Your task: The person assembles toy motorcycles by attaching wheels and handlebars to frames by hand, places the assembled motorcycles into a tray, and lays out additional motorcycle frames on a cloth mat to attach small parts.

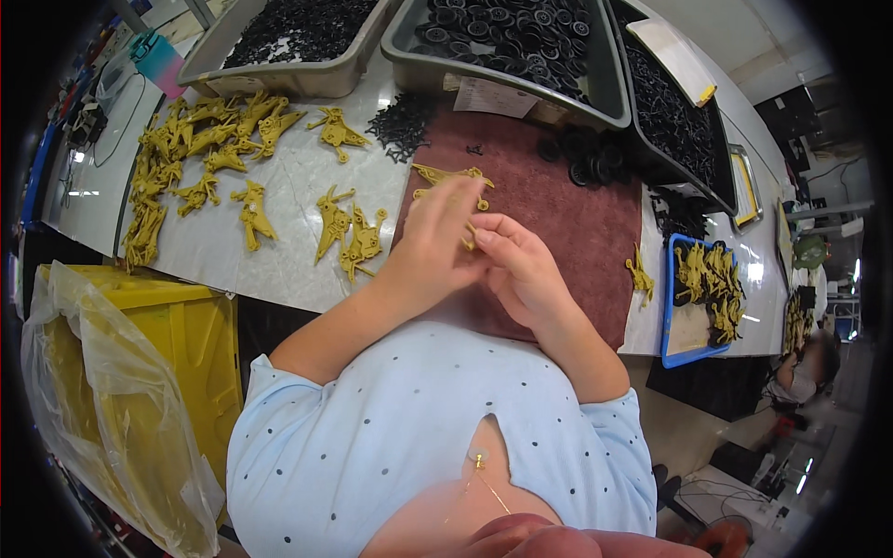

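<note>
Above a dark red cloth mat [558, 223] my two hands come together. My left hand [435, 237] is closed, its fingers curled around a yellow plastic part and hiding much of it. With thumb and forefinger, my right hand [521, 265] pinches the yellow plastic part [469, 242] where it shows between the hands. More yellow plastic [428, 174] shows just beyond my left fingers; whether it is the same piece, I cannot tell. On the mat's far side lie a tiny black piece [474, 150] and several black wheels [586, 158].
Many yellow parts [214, 139] spread across the table at left. Grey bins of small black parts [307, 33] and wheels [502, 46] stand at the back. A blue tray [668, 307] of yellow parts sits right. A yellow crate [186, 344] stands below the table's left edge.
</note>
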`<state>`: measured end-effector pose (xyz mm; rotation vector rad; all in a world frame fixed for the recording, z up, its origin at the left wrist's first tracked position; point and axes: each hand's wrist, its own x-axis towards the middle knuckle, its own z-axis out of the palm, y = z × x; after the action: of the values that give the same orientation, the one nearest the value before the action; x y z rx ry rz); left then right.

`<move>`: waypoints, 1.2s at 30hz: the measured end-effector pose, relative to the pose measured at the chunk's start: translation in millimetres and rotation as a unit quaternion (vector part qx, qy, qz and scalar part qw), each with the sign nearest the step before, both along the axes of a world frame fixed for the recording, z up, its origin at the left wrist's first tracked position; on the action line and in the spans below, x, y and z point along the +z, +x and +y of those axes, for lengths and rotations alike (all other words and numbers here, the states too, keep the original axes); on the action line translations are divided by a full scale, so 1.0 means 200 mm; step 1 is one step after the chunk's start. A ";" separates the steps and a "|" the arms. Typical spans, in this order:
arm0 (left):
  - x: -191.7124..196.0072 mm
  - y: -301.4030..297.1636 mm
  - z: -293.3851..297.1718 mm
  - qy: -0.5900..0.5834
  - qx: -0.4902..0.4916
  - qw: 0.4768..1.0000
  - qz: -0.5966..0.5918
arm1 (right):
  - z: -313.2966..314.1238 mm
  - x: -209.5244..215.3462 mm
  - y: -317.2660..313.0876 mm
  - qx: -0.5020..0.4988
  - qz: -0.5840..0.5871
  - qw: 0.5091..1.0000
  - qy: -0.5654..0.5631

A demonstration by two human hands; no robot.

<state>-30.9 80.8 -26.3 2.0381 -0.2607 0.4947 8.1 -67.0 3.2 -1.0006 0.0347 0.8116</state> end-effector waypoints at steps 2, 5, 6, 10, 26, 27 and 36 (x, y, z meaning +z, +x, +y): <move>-0.01 0.01 -0.03 0.030 -0.025 0.998 -0.049 | -0.08 -0.03 -0.02 0.011 0.006 1.000 0.016; 0.00 0.03 -0.05 0.076 -0.064 0.986 -0.132 | -0.18 -0.06 -0.04 0.033 -0.005 0.999 0.010; 0.00 0.03 -0.05 0.077 -0.095 0.984 -0.128 | -0.20 -0.06 -0.04 0.041 -0.022 0.999 -0.012; 0.00 0.03 -0.04 -0.007 -0.190 0.977 -0.092 | -0.23 -0.01 -0.04 0.041 -0.006 0.999 -0.023; -0.15 0.03 -0.08 -0.043 -0.114 0.978 -0.167 | -0.17 0.02 -0.16 -0.005 -0.334 0.919 -0.211; -0.14 0.03 -0.08 -0.042 -0.112 0.977 -0.179 | -0.16 0.03 -0.16 -0.008 -0.335 0.918 -0.211; -0.07 0.02 0.15 -0.288 0.060 0.941 -0.169 | -0.23 0.00 -0.09 -0.173 -0.207 0.955 -0.123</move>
<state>-27.2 111.6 -39.7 1.3963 -0.1684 0.8865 -9.2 -112.5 3.8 -1.3398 -0.0494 0.2701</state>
